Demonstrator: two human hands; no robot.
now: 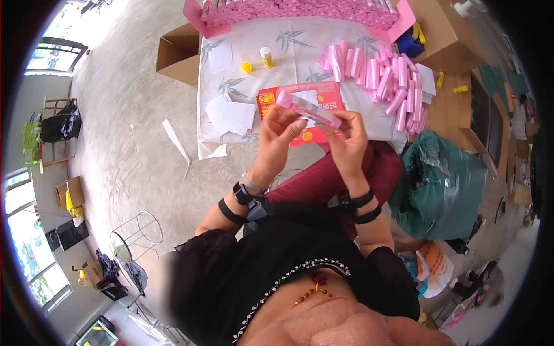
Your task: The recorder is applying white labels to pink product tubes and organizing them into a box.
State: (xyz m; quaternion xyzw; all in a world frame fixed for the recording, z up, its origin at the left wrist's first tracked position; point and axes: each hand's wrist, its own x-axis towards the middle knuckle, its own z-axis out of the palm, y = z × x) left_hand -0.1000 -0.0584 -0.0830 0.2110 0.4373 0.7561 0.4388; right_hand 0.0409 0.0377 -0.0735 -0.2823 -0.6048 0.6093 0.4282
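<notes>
A slim pink roll [314,109] with a pale, printed-looking strip along its side is held slantwise above the near edge of the table. Around its left part curl the fingers and thumb of my left hand [276,137]. My right hand [348,141] pinches its right end. Beneath the roll lies a red printed sheet [268,98], with white paper on it partly covered by my hands. White paper slips [231,117] are spread to the left. Farther back, a white glue stick [266,57] stands uncapped-looking beside a small yellow cap [247,67].
Several similar pink rolls [384,81] are heaped on the table's right side. A pink box [300,20] packed with rolls sits at the back. Cardboard boxes [176,55] flank the table, and a green plastic sack [444,187] stands at my right.
</notes>
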